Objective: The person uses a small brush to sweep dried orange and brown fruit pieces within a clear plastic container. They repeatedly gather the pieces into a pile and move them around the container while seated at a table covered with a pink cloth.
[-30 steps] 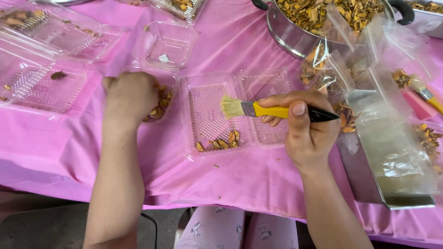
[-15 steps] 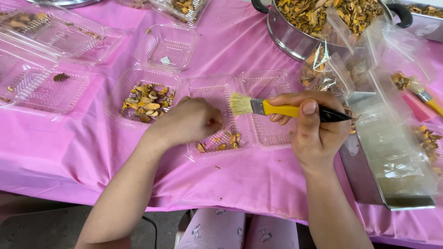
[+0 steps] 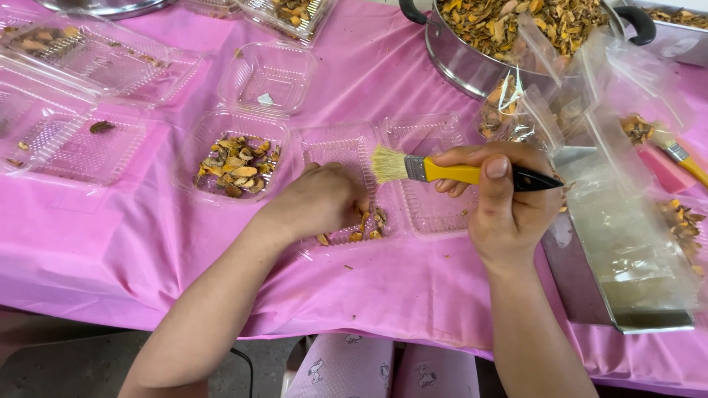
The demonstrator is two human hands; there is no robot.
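Observation:
My right hand grips a yellow-handled paintbrush, its bristles pointing left over an open clear plastic clamshell box. My left hand rests fingers-down in the box's left half, on a small heap of dried brown-orange pieces. Whether its fingers pinch any pieces is hidden. Left of it stands a second clear box filled with the same dried pieces.
A pink cloth covers the table. More clear boxes lie at the left and back. A steel pot of dried pieces stands behind, a metal tray with plastic bags at the right, another brush far right.
My left hand has moved right from the filled box to the open clamshell and settled on the pieces there. The brush hand has stayed nearly still.

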